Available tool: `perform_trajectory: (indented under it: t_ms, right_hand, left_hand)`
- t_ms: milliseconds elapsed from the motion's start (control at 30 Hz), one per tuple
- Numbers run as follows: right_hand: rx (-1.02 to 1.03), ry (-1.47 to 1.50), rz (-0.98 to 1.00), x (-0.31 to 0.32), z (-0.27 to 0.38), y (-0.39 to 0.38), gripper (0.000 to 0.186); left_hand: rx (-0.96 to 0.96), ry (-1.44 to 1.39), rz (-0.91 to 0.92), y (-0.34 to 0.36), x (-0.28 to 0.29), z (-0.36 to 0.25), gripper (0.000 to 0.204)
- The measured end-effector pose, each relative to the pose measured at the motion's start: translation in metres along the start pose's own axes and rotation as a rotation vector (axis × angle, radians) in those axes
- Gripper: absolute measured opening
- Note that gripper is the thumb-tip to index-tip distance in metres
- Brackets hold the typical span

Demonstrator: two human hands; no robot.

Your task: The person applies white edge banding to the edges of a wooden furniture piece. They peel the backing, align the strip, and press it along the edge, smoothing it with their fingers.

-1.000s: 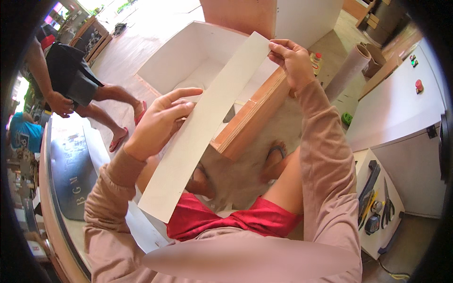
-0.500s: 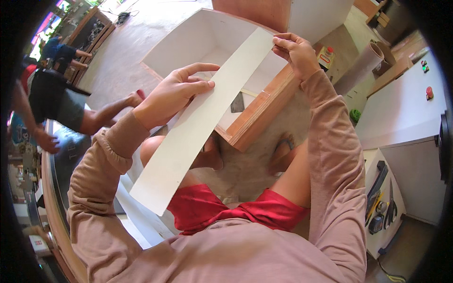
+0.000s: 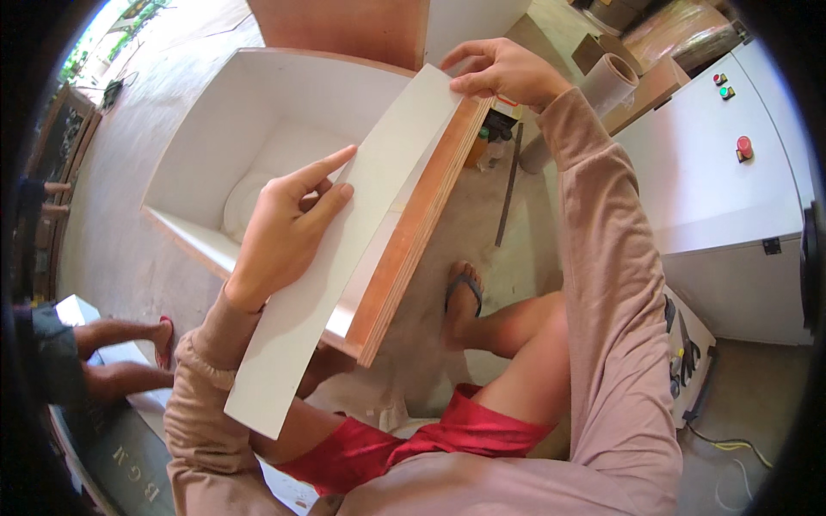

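My left hand (image 3: 292,224) holds the long white strip (image 3: 337,260) at its left edge, thumb on it and index finger stretched out. My right hand (image 3: 501,76) pinches the far end of the strip. The strip slants across the near right part of an open plywood box with white inner faces (image 3: 249,120), just left of its bare layered wood edge (image 3: 404,249). Some of the box's inside behind the strip is hidden.
A person's legs (image 3: 116,361) are at lower left beside a dark board (image 3: 116,464). A white cabinet with push buttons (image 3: 705,189) stands right, tools (image 3: 688,361) below it. Plastic-wrapped rolls (image 3: 613,86), bottles (image 3: 486,146) and another wooden box (image 3: 335,30) are beyond.
The strip and both hands now sit further over the box's right edge, which appears larger and nearer. The view has shifted. The other person has moved lower in view at the left.
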State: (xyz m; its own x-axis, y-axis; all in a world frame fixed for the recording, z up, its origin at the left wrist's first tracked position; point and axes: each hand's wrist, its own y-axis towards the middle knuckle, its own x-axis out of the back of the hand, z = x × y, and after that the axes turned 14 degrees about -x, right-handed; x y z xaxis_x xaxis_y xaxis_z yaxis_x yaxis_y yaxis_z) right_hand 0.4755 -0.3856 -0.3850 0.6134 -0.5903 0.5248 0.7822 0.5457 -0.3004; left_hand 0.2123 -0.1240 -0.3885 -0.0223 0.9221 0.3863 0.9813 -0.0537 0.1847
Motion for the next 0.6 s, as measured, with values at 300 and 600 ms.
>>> perform_trajectory:
  t_ms: [300,600]
  right_hand:
    - [0.146,-0.378,0.084,0.017,-0.018,0.064,0.038]
    - [0.221,-0.326,0.101,0.02,-0.069,0.106,0.028]
  left_hand:
    - [0.124,0.015,-0.041,0.043,-0.02,0.037,0.044]
    - [0.228,-0.088,-0.071,0.075,-0.048,0.047,0.042]
